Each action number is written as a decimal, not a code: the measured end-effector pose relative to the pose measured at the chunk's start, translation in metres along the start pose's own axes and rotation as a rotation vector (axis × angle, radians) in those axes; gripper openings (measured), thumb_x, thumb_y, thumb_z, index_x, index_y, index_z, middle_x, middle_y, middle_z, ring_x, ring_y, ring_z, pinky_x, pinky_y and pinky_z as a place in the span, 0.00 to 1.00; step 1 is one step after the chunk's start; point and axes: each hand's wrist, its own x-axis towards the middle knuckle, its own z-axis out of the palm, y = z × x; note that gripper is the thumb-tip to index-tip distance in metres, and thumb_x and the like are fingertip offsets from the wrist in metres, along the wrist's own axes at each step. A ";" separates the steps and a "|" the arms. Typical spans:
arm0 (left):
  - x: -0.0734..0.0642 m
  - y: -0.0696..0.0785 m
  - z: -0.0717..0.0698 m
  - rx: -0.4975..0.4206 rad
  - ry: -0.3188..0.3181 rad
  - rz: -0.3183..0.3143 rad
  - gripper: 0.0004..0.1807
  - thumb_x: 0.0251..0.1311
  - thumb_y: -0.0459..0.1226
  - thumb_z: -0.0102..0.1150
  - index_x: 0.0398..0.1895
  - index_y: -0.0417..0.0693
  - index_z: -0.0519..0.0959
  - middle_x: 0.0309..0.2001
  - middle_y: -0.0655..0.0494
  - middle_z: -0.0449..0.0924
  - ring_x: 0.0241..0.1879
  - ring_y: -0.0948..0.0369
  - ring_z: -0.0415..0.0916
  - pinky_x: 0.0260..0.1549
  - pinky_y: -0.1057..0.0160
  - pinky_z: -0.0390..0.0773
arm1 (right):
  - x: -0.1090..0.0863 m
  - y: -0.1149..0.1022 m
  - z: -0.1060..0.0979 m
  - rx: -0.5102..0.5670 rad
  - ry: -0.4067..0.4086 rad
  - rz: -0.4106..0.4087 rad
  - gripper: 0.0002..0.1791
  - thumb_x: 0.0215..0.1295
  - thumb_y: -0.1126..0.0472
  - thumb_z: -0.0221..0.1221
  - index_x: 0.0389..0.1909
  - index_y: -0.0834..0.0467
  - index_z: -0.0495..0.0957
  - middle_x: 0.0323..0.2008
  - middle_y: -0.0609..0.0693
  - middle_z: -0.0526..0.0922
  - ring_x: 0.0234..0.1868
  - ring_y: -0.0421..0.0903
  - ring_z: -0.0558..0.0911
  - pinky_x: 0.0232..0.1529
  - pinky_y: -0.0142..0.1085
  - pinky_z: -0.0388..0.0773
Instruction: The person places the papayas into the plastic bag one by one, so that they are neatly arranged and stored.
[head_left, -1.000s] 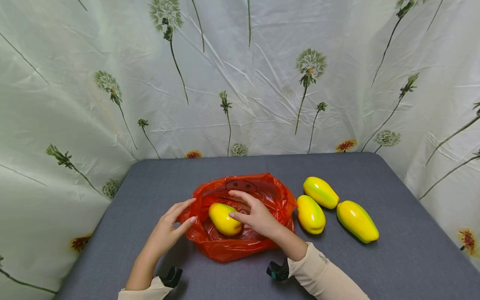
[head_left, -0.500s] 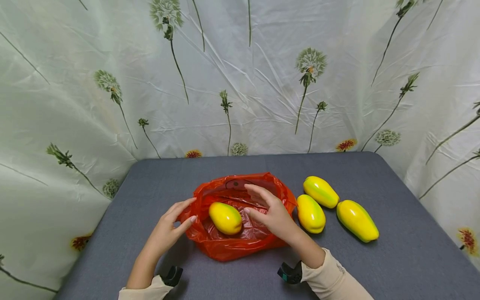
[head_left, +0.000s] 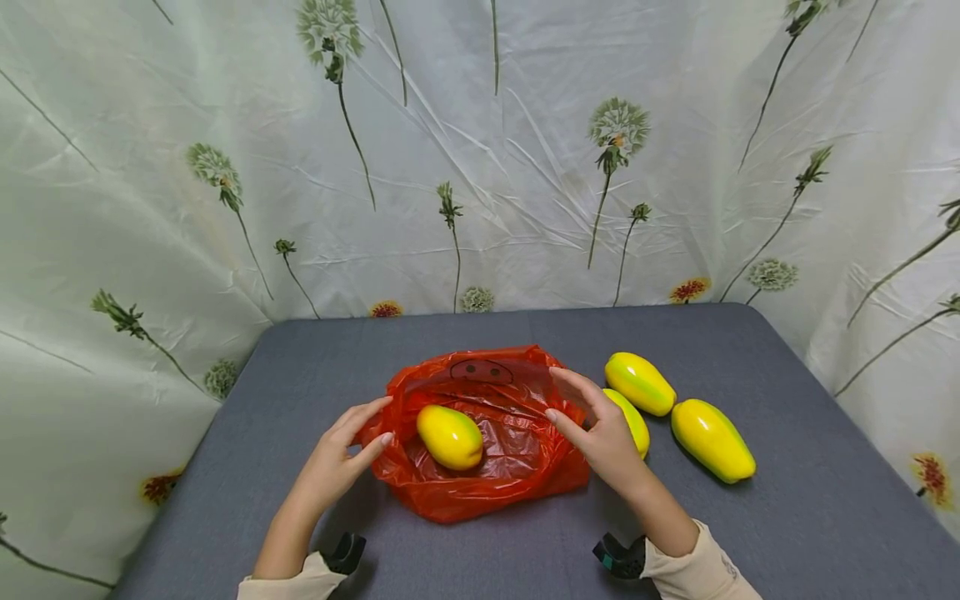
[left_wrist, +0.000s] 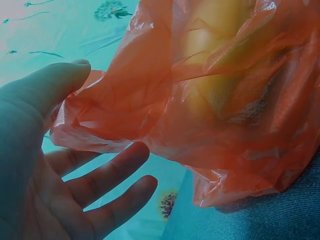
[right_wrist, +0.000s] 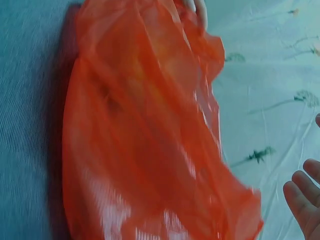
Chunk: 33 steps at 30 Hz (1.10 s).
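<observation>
A red plastic bag (head_left: pixel 480 500) lies on the table with its mouth spread open. One glossy yellow-green papaya (head_left: pixel 450 437) rests inside it, showing dimly through the film in the left wrist view. At the bag's left side, my left hand (head_left: pixel 337 454) holds the rim, a fold of film between thumb (left_wrist: pixel 75 75) and fingers. Over the bag's right rim is my right hand (head_left: pixel 607 433), thumb and fingers apart and nothing held. It partly hides a second papaya (head_left: pixel 636 425). In the right wrist view its fingers (right_wrist: pixel 302 192) stand apart from the film.
Two more papayas, a far one (head_left: pixel 641 383) and a nearer one (head_left: pixel 712 442), lie right of the bag on the grey cloth-covered table (head_left: pixel 750 550). Behind the table hangs a white curtain (head_left: pixel 525 167) printed with dandelions.
My right hand has drawn away from the papaya inside the bag and moved right, to the bag's right rim. The left hand has stayed in place, and the papaya lies where it was.
</observation>
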 end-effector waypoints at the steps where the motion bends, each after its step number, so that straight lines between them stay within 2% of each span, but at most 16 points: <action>1: 0.000 0.000 0.000 0.001 0.000 -0.002 0.27 0.57 0.45 0.58 0.61 0.57 0.66 0.55 0.56 0.68 0.49 0.59 0.69 0.41 0.56 0.74 | -0.001 0.001 -0.003 -0.009 0.008 0.002 0.27 0.51 0.78 0.59 0.55 0.72 0.66 0.52 0.65 0.71 0.50 0.58 0.72 0.49 0.46 0.69; 6: -0.001 -0.001 0.000 -0.003 0.003 -0.002 0.27 0.57 0.45 0.58 0.61 0.57 0.66 0.54 0.55 0.69 0.49 0.58 0.70 0.41 0.56 0.74 | -0.007 0.008 -0.016 -0.067 0.050 0.026 0.27 0.50 0.78 0.59 0.54 0.72 0.66 0.50 0.65 0.72 0.49 0.59 0.73 0.50 0.37 0.69; 12: 0.000 -0.002 0.000 -0.009 0.019 0.002 0.27 0.56 0.43 0.59 0.61 0.56 0.67 0.53 0.54 0.69 0.48 0.57 0.70 0.39 0.58 0.75 | -0.014 0.017 -0.029 -0.135 0.093 0.063 0.27 0.49 0.78 0.60 0.53 0.72 0.67 0.51 0.62 0.73 0.50 0.36 0.72 0.50 0.29 0.67; 14: 0.000 -0.002 0.000 -0.009 0.026 0.007 0.27 0.55 0.42 0.60 0.60 0.55 0.67 0.53 0.54 0.70 0.47 0.57 0.71 0.38 0.58 0.76 | -0.016 0.021 -0.033 -0.150 0.104 0.067 0.27 0.48 0.79 0.60 0.53 0.72 0.67 0.51 0.62 0.73 0.50 0.33 0.71 0.50 0.27 0.67; 18: 0.000 -0.003 0.000 -0.015 0.035 0.015 0.27 0.55 0.41 0.60 0.60 0.54 0.68 0.53 0.53 0.70 0.46 0.56 0.71 0.36 0.59 0.76 | -0.021 0.027 -0.040 -0.187 0.110 0.079 0.27 0.49 0.78 0.60 0.53 0.74 0.66 0.50 0.64 0.72 0.50 0.48 0.73 0.50 0.25 0.66; 21: 0.001 -0.003 0.000 -0.018 0.039 0.011 0.27 0.55 0.41 0.60 0.60 0.55 0.68 0.52 0.52 0.70 0.46 0.55 0.71 0.36 0.59 0.76 | -0.027 0.034 -0.045 -0.206 0.102 0.099 0.27 0.50 0.77 0.60 0.54 0.74 0.66 0.51 0.66 0.71 0.50 0.59 0.71 0.50 0.23 0.64; 29: 0.001 -0.003 -0.001 -0.024 0.039 0.001 0.27 0.55 0.41 0.60 0.60 0.55 0.68 0.52 0.53 0.70 0.47 0.56 0.71 0.35 0.60 0.76 | -0.045 0.076 -0.059 -0.278 0.086 0.127 0.29 0.52 0.71 0.62 0.56 0.69 0.66 0.53 0.62 0.71 0.52 0.57 0.70 0.50 0.18 0.60; 33: 0.001 -0.004 -0.001 -0.031 0.038 0.004 0.27 0.55 0.41 0.60 0.60 0.55 0.68 0.51 0.53 0.71 0.46 0.56 0.71 0.35 0.61 0.76 | -0.049 0.084 -0.061 -0.288 0.078 0.141 0.30 0.51 0.69 0.63 0.56 0.69 0.66 0.53 0.62 0.70 0.52 0.57 0.70 0.51 0.18 0.59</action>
